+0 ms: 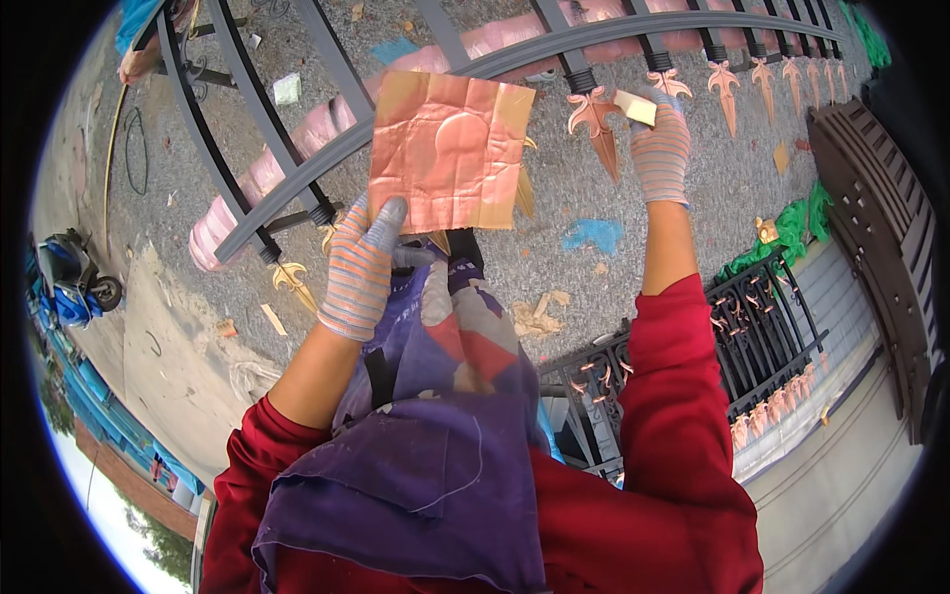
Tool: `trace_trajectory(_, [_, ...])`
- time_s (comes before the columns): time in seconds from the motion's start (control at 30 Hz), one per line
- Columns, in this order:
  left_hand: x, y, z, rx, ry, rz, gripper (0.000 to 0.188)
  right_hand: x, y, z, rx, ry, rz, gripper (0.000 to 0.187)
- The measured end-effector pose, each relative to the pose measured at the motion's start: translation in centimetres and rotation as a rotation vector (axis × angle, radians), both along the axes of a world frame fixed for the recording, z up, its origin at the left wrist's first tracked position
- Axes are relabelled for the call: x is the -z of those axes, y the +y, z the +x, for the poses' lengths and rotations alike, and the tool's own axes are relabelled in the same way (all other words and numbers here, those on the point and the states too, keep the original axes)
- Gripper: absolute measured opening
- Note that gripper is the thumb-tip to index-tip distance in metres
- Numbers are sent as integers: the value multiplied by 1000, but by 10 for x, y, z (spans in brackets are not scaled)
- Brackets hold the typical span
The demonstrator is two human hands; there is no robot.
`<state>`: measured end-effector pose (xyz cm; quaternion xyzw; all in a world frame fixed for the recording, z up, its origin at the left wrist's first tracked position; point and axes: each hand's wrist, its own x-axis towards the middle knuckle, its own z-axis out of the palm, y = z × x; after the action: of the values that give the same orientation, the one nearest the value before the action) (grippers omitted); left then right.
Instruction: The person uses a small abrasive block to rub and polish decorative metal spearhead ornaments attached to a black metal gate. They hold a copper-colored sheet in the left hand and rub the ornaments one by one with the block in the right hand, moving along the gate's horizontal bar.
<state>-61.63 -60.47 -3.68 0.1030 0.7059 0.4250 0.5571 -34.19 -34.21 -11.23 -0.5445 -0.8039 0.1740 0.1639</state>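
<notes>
My left hand (361, 262), in a striped grey-coated glove, grips the lower left corner of a creased cardboard sheet (495, 148) smeared with copper-coloured paint. Farther right, my gloved right hand (661, 148) is closed on a pale yellow sponge (635, 107). The sponge is at a copper-coloured spearhead finial (596, 129) on a dark metal railing (554, 49); whether they touch I cannot tell. Several finials farther right along the rail are copper-coloured too. At the left end one finial (293, 284) is gold, and another gold one shows partly behind the cardboard.
A long pink plastic-wrapped roll (287, 163) lies under the railing. More black railing panels (762, 337) with copper ornaments stand at the right, near brown slatted metalwork (876, 228) and green netting (792, 233). Scraps litter the concrete. A blue scooter (74, 282) is parked far left.
</notes>
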Motion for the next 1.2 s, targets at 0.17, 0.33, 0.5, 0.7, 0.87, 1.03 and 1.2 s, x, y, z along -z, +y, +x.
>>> trace_trajectory(0.17, [-18, 17, 8, -145, -183, 0, 39, 20, 7, 20, 14, -277, -144, 30])
trace_trajectory(0.33, [-29, 23, 11, -226, -231, 27, 39, -11, -9, -12, -29, -184, -87, 30])
trace_trajectory(0.5, [-33, 22, 8, -202, -206, -10, 38, -4, 0, 0, 82, -194, -131, 29])
trace_trajectory(0.7, [-31, 22, 11, -238, -219, 8, 37, -8, -7, -5, 14, -222, -105, 25])
trace_trajectory(0.87, [-36, 23, 9, -241, -196, 16, 33, -11, -3, 3, 134, -67, -130, 23])
trace_trajectory(1.03, [-32, 19, 6, -215, -233, 23, 35, 1, -4, 12, 172, -256, -188, 23])
trace_trajectory(1.2, [-31, 17, 6, -220, -233, 28, 37, 0, -18, 17, 136, -176, -289, 32])
